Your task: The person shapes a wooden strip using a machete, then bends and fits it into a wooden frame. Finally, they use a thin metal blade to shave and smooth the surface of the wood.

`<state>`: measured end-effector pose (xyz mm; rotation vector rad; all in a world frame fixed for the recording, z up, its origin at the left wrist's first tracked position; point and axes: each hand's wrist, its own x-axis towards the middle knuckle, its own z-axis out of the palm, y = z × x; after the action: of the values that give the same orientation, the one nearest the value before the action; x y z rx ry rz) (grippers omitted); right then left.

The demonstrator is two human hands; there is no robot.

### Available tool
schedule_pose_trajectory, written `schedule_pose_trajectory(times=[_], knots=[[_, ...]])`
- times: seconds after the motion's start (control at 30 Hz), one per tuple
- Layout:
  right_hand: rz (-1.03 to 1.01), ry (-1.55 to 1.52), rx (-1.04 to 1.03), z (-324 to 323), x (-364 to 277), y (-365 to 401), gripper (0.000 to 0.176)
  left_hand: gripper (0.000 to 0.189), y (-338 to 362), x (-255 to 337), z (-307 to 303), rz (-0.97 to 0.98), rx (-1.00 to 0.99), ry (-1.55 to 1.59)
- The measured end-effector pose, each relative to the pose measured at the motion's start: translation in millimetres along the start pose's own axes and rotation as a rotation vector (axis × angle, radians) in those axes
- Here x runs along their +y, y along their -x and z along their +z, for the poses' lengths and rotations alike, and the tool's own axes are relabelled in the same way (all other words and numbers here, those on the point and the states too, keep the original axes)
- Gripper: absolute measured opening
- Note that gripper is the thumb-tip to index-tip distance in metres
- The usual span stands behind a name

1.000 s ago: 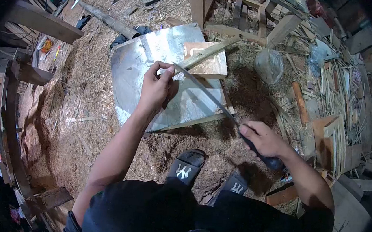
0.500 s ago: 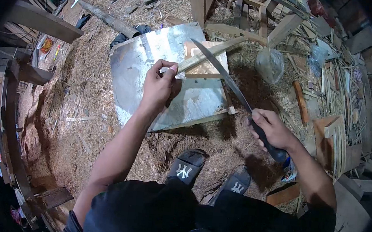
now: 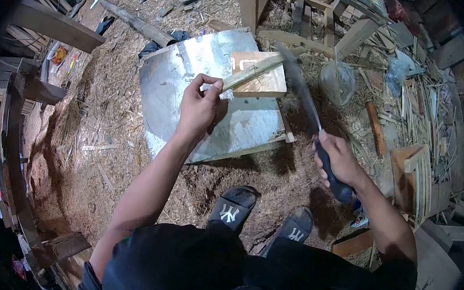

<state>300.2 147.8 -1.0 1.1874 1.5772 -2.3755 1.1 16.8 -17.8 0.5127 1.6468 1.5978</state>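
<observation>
My left hand point(image 3: 199, 102) is closed, pinching the near end of a narrow wooden stick point(image 3: 256, 72). The stick slants up to the right and passes over a pale wood block point(image 3: 267, 85) on a grey, paint-marked board point(image 3: 164, 97). In my right hand point(image 3: 340, 159) is a machete point(image 3: 304, 91), gripped by its black handle. Its blade is smeared by motion and points up and to the left, overlapping the stick's far end in this view. Around the board, wood shavings cover the ground.
Sandalled feet point(image 3: 233, 206) stand just below the board. A clear plastic bag point(image 3: 338, 82) and an orange-brown wood piece point(image 3: 375, 129) lie to the right, near piled wood strips point(image 3: 412, 100). At the left is a wooden frame point(image 3: 14, 142); a post point(image 3: 247, 5) stands behind the board.
The machete has swung to the right along the stick, its tip now by the stick's far end and its blade steeper. My left hand has hardly moved.
</observation>
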Motion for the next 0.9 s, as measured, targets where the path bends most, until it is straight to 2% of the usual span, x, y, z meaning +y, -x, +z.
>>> schedule_pose_trajectory(times=[0.03,0.1,0.17,0.23,0.3,0.37,0.43,0.5,0.53,0.57,0.63,0.7,0.8,0.9], knots=[[0.001,-0.001,-0.001,2.5,-1.7,2.5,0.040,0.014,1.1,-0.8,-0.5,-0.001,0.000,-0.001],[0.067,0.279,-0.066,8.4,-11.7,8.4,0.040,0.015,-0.6,-0.5,-0.6,0.017,0.062,-0.056],[0.075,0.208,-0.085,12.0,-7.0,13.6,0.040,0.014,0.5,1.5,-4.2,0.006,0.038,-0.052],[-0.028,0.147,-0.071,17.0,0.8,14.1,0.039,0.014,-0.6,3.0,-3.5,-0.008,0.009,-0.049],[0.010,0.145,-0.108,18.0,-0.7,16.1,0.039,0.014,2.5,1.1,-1.1,0.009,0.021,-0.020],[-0.053,0.342,-0.197,14.0,6.9,9.8,0.041,0.014,-2.9,-4.5,-6.5,0.022,0.013,-0.041],[-0.045,0.343,-0.202,10.8,9.7,8.0,0.042,0.014,-2.3,-2.3,-6.0,0.021,0.007,-0.064],[-0.013,0.332,0.032,5.5,2.0,4.3,0.042,0.014,0.4,-0.7,-3.2,0.001,0.020,-0.018],[-0.109,0.452,0.073,2.7,-0.6,1.2,0.041,0.014,1.4,-1.0,-1.3,0.003,0.021,-0.016],[-0.113,0.454,0.074,3.3,-1.8,2.3,0.041,0.014,1.7,-0.5,0.3,0.002,0.012,-0.035],[-0.020,0.356,-0.149,6.2,-2.9,8.1,0.041,0.014,0.0,0.2,-1.1,-0.002,0.004,-0.059],[-0.041,0.465,-0.152,5.8,-4.4,12.0,0.041,0.015,-1.7,-1.4,-4.1,0.002,-0.018,0.020],[-0.019,0.330,0.021,1.7,-5.4,6.0,0.039,0.016,-4.0,-2.7,3.1,-0.003,0.007,0.000],[-0.059,0.194,-0.065,0.0,-3.7,6.6,0.040,0.016,-2.5,-0.6,0.6,0.020,0.037,-0.093]])
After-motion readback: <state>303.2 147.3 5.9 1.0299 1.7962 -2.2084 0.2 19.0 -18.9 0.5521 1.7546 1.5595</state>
